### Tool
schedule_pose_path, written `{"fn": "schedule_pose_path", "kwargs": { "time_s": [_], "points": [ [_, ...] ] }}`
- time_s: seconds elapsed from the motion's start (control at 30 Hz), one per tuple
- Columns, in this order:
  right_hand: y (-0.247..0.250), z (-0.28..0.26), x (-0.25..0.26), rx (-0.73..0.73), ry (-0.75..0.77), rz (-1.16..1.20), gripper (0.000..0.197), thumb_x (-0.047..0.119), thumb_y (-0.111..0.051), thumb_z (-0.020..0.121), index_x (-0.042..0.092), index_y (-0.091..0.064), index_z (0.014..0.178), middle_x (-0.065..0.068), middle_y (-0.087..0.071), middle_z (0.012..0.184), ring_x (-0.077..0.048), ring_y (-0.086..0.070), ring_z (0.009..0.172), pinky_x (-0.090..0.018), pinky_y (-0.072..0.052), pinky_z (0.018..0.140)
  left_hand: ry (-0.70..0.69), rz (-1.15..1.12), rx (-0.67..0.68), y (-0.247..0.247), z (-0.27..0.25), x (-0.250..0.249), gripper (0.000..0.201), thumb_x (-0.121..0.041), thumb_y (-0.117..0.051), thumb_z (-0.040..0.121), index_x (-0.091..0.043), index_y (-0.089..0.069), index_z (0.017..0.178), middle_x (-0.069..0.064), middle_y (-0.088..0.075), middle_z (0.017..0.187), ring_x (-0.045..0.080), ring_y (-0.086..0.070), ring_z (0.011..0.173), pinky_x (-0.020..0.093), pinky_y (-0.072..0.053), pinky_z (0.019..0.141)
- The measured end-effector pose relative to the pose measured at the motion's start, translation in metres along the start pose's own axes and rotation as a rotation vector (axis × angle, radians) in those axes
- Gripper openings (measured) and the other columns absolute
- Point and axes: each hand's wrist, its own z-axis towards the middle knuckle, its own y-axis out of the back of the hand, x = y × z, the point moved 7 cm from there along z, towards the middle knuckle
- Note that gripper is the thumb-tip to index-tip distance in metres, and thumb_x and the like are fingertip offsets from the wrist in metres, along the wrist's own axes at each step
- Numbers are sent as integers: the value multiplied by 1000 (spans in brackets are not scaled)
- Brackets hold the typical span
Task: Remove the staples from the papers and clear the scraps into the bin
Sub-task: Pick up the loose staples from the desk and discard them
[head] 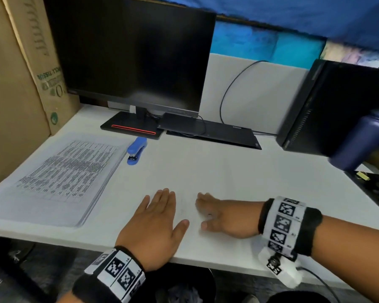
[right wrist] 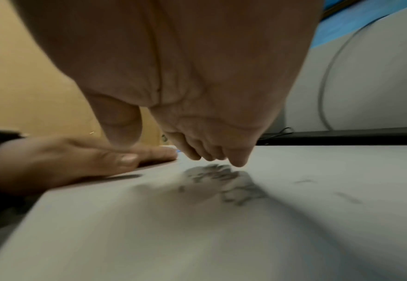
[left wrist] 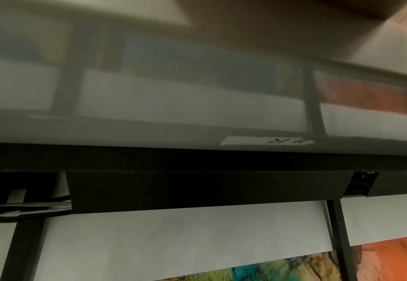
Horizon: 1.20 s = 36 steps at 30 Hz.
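A small heap of loose grey staples (right wrist: pixel 221 180) lies on the white desk (head: pixel 228 171) near its front edge. My right hand (head: pixel 208 212) stands over the heap with fingers bent down; its fingertips (right wrist: pixel 238 161) touch the desk just behind the staples and hold nothing. My left hand (head: pixel 162 206) lies flat, palm down, just to the left of them, and its thumb side (right wrist: pixel 89 161) shows in the right wrist view. A stack of printed papers (head: pixel 59 178) lies at the left, with a blue stapler (head: pixel 137 150) at its far corner. The left wrist view shows only the desk's underside.
A dark monitor (head: pixel 136 55) and a flat black device (head: pixel 212 132) stand at the back. A black computer tower (head: pixel 337 106) and a dark blue bottle (head: pixel 359 138) are on the right. Cardboard boxes (head: pixel 20 84) wall the left. A dark round bin-like shape (head: pixel 184 287) sits below the front edge.
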Motion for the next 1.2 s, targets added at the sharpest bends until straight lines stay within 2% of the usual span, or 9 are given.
{"fn": "schedule_pose_path", "kwargs": {
  "time_s": [0.1, 0.2, 0.33, 0.47, 0.63, 0.77, 0.87, 1.03, 1.2],
  "points": [
    [21, -12, -49, -158, -247, -11, 70, 58, -39, 85, 10, -39, 137, -3, -22, 156, -31, -17, 148, -51, -27, 115, -2, 37, 56, -5, -2, -4, 86, -69, -6, 94, -13, 9, 157, 4, 13, 166, 13, 15, 152, 34, 4, 125],
    [9, -19, -74, -124, -442, -67, 82, 66, -32, 82, 7, -34, 139, -15, -26, 150, -30, -31, 138, -52, -36, 107, -8, 58, 104, -6, -2, -10, 94, -74, 0, 88, -10, 10, 156, 7, 15, 165, 15, 17, 152, 33, 7, 124],
    [-20, -21, -25, -82, -218, 13, 87, 67, -31, 90, 8, -16, 152, -15, -7, 160, -32, -18, 146, -48, -27, 115, -4, 56, 183, -10, -3, -29, 112, -78, 13, 70, -4, 11, 155, 15, 18, 164, 24, 18, 152, 38, 8, 124],
    [-16, -36, 5, -105, -14, 231, 78, 42, -43, 99, 13, 0, 157, -3, 7, 165, -17, 0, 152, -32, -8, 122, 13, 34, 262, -20, -16, -64, 85, -61, -15, 98, -4, 12, 155, 20, 23, 161, 32, 23, 150, 45, 8, 124],
    [21, -78, -55, -531, -97, 784, 63, 16, -51, 98, 15, -26, 155, 1, -25, 161, -15, -25, 147, -27, -19, 119, -25, -124, 304, 5, 0, -55, 63, -27, -43, 95, -1, -22, 148, 14, -29, 151, 34, -26, 142, 40, -26, 117],
    [-1, -96, -96, -806, -145, 1267, 30, 2, -54, 95, 13, -63, 122, -11, -52, 144, -24, -48, 134, -41, -32, 117, 63, -19, 289, 43, 36, -39, 43, -14, -41, 93, -15, -45, 135, 7, -46, 132, 26, -49, 122, 37, -44, 102],
    [-23, -101, -96, -891, -104, 1452, 35, 3, -54, 92, -10, -58, 124, -29, -57, 130, -43, -47, 131, -53, -34, 115, 62, 110, 310, 53, 69, -51, 42, -10, -41, 94, -12, -48, 136, 10, -48, 135, 26, -56, 116, 35, -50, 96],
    [-52, -99, -86, -778, -7, 1724, 26, -7, -49, 97, 8, -65, 111, -12, -61, 132, -21, -55, 127, -38, -36, 116, -145, 196, 382, 30, 80, -96, 36, -6, -38, 89, -27, -58, 110, 8, -48, 116, 14, -50, 76, 29, -48, 72],
    [-49, -101, -98, -831, 44, 1832, 25, -7, -49, 96, 5, -65, 111, -10, -60, 130, -28, -53, 130, -42, -36, 116, -362, 338, 382, 19, 49, -96, 31, -18, -39, 96, -24, -56, 121, -3, -44, 125, 18, -52, 109, 38, -49, 97]
  ]
}}
